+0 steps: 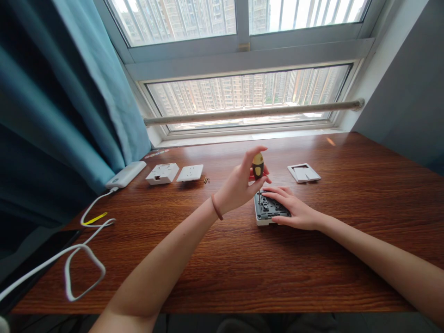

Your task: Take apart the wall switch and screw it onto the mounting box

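My left hand (239, 182) is closed around the yellow and black handle of a screwdriver (258, 166), with the index finger over its top end. The screwdriver stands upright, its shaft reaching down to the left side of a wall switch (265, 213) with a dark grey inner face and a white base. My right hand (294, 210) lies over the right side of this switch, thumb at the near edge and fingers across the far edge, holding it against the table. Whether the tip sits in a screw is too small to tell.
A white mounting box (162, 174), a white socket plate (190, 173) and several small brass screws (206, 180) lie to the left. A white cover frame (304, 173) lies at the back right. A white power bank (126, 175) with a looping cable (86, 249) is far left on the wooden table (194, 277).
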Tool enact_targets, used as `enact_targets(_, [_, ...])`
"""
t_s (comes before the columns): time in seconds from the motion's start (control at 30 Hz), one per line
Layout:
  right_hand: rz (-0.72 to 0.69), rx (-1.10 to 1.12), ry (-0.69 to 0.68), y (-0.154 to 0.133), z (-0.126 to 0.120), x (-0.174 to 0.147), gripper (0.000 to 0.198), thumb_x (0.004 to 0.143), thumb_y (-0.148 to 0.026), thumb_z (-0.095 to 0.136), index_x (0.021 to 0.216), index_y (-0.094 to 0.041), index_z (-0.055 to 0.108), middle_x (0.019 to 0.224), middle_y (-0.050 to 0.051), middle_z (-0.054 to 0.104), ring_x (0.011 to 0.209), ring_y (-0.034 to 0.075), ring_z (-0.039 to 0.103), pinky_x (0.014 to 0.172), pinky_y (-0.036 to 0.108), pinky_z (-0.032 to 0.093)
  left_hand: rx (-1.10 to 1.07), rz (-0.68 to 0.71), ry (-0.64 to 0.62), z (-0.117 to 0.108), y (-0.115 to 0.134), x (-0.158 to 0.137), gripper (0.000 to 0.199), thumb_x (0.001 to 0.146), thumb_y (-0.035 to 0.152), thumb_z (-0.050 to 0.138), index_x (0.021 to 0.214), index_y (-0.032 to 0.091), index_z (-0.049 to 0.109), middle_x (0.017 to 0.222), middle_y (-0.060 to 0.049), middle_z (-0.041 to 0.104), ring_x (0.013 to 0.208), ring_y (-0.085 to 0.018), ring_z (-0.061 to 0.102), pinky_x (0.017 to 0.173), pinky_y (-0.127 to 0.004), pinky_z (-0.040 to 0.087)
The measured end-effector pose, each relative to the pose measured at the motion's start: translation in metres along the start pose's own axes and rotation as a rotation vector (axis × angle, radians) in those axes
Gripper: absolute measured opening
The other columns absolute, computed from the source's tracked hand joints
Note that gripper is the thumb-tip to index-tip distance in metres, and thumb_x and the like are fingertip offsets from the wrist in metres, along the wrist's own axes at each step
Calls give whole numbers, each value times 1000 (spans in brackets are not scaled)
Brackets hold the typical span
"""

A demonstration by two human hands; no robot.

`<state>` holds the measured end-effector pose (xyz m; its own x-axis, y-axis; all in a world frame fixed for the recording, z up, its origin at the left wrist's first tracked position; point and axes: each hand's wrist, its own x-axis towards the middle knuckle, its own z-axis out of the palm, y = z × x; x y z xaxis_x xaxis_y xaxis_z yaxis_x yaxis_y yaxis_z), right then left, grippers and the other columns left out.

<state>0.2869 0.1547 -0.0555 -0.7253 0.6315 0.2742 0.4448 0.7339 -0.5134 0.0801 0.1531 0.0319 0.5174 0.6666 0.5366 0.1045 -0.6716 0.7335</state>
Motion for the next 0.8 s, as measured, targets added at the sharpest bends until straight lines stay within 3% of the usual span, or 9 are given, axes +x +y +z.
enact_targets(0.4, [-7, 10, 1, 1, 1, 0, 66, 77, -47, 58, 134, -28, 33, 139, 6, 34, 123, 29, 28, 103, 49, 27, -86, -1, -22, 4, 0, 0, 57, 74, 4, 45, 121, 27, 22, 93, -2, 47, 71, -10, 58, 64, -25, 51])
enact_targets(0.6, [-1, -17, -4, 1, 1, -1, 65, 77, -46, 58, 134, -27, 32, 139, 6, 33, 122, 28, 29, 103, 47, 28, -59, -63, 103, 18, -21, -2, 25, 81, 20, 51, 100, 20, 34, 74, 3, 44, 61, -7, 47, 58, -22, 45])
enact_targets(0.8, [2, -39, -13, 0, 1, -1, 67, 77, -46, 58, 135, -26, 32, 139, 6, 33, 122, 27, 28, 103, 46, 27, -128, -149, 242, 18, -33, 0, 29, 68, 31, 69, 75, 16, 45, 70, 2, 48, 62, -8, 49, 57, -22, 43])
